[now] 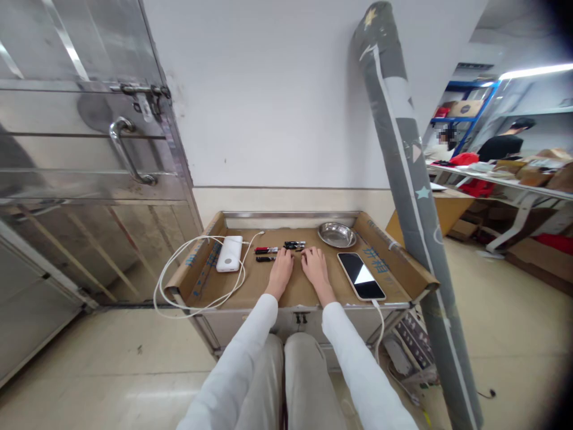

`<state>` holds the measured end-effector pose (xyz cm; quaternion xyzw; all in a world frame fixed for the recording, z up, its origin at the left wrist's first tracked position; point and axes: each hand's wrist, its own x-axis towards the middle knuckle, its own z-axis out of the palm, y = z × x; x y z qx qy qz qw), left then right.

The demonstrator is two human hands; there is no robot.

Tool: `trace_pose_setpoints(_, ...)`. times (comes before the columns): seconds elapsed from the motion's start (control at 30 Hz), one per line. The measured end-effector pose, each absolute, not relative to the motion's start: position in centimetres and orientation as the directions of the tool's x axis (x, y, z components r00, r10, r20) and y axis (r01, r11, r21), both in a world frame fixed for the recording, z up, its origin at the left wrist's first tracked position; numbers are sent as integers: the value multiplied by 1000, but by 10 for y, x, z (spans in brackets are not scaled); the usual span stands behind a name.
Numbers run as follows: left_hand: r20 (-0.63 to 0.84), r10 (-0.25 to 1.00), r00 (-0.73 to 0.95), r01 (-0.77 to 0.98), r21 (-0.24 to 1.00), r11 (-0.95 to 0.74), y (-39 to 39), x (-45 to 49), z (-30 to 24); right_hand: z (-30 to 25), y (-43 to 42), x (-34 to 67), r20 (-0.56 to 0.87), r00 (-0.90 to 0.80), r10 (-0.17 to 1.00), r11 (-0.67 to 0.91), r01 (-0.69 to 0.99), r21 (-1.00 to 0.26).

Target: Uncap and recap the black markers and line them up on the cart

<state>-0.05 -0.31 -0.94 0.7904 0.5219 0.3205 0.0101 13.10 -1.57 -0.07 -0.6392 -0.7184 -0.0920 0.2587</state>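
My left hand (282, 270) rests on the cardboard-lined top of a small cart, palm down, fingers reaching forward. Close beside its fingertips lies a black marker (265, 259), and a red pen (266, 250) lies just beyond. Black pens (294, 245) sit side by side ahead of the gap between my hands. My right hand (316, 272) is also palm down, its fingers slightly apart, near the right ends of those pens. Both hands look open, though their fingertips are small and partly hidden. I cannot tell whether they touch a pen.
A white power bank (230, 254) with a looped white cable (168, 280) lies left. On the right are a round metal dish (337, 235) and a phone (360, 276) with a cable. Cardboard walls (389, 258) edge the top. A tall grey roll (409, 155) leans beside it.
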Motion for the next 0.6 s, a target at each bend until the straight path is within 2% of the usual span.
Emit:
trace_pose_setpoints(0.17, 488, 841, 231, 781, 422, -460, -4, -2, -7, -1, -14, 131, 521, -55, 852, 173, 968, -180)
trace_pose_setpoints(0.6, 469, 847, 250, 754, 454, -474, 3, 0, -5, -9, -8, 137, 504, -81, 860, 228, 945, -236)
